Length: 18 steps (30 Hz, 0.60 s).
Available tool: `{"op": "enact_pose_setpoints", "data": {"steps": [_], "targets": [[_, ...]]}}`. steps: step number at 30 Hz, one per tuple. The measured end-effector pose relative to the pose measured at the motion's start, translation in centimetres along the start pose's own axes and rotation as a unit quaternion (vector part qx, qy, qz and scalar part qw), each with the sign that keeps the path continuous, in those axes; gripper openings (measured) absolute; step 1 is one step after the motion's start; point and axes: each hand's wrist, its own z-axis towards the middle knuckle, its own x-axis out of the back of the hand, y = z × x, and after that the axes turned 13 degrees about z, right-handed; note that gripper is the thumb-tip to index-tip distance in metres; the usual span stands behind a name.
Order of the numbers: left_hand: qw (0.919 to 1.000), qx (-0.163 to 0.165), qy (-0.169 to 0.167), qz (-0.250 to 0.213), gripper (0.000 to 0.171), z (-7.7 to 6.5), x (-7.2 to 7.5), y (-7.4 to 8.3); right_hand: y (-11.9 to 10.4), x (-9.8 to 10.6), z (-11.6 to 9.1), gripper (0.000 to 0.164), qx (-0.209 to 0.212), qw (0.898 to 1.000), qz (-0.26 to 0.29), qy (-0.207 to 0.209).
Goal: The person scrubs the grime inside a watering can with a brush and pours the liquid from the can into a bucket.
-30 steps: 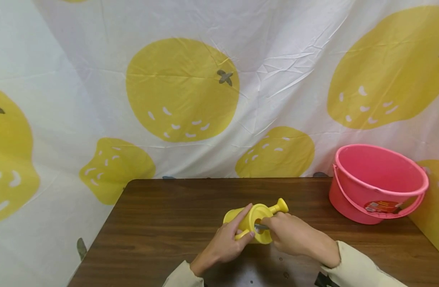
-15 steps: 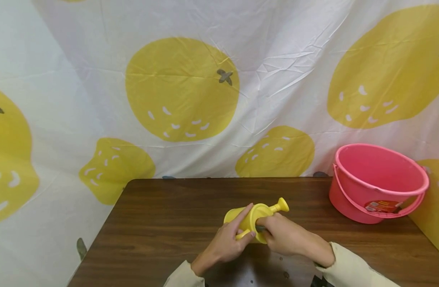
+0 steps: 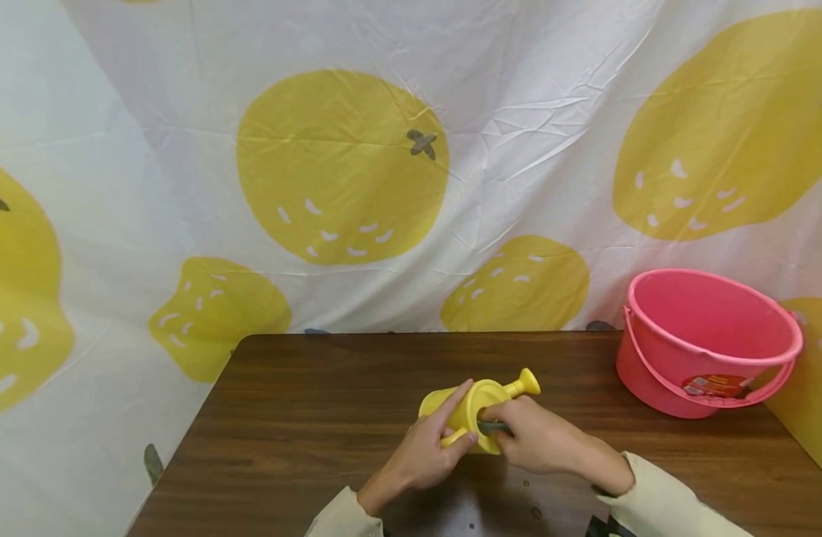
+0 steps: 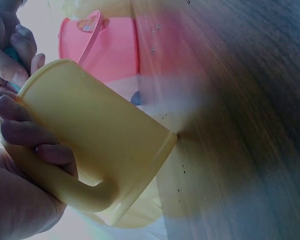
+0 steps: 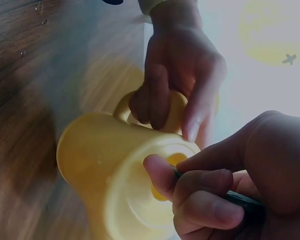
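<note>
At the table [image 3: 303, 403], the left hand [image 3: 421, 451] has its fingers curled round one tilted can [image 4: 97, 122] and its handle [image 4: 90, 197], while the right hand [image 3: 541, 436] pinches one green stick [image 3: 494, 427] at the can's mouth [image 5: 177, 159]. Should the left grip loosen or the stick catch, the can could twist or slip. Counted: two hands, one can, one stick, one bucket [image 3: 682, 362] farther right.

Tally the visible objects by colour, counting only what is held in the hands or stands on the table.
Yellow: 1 (watering can)
Pink: 1 (bucket)
Dark green: 1 (slim tool in the right hand, its exact kind unclear)
Total: 3
</note>
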Motion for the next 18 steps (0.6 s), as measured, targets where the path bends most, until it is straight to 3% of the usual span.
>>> {"op": "enact_pose_setpoints", "data": {"steps": [18], "targets": [[0.9998, 0.013, -0.012, -0.011, 0.069, 0.1, 0.1, 0.1, -1.0, 1.8, -1.0, 0.022, -0.026, 0.999, -0.025, -0.003]]}}
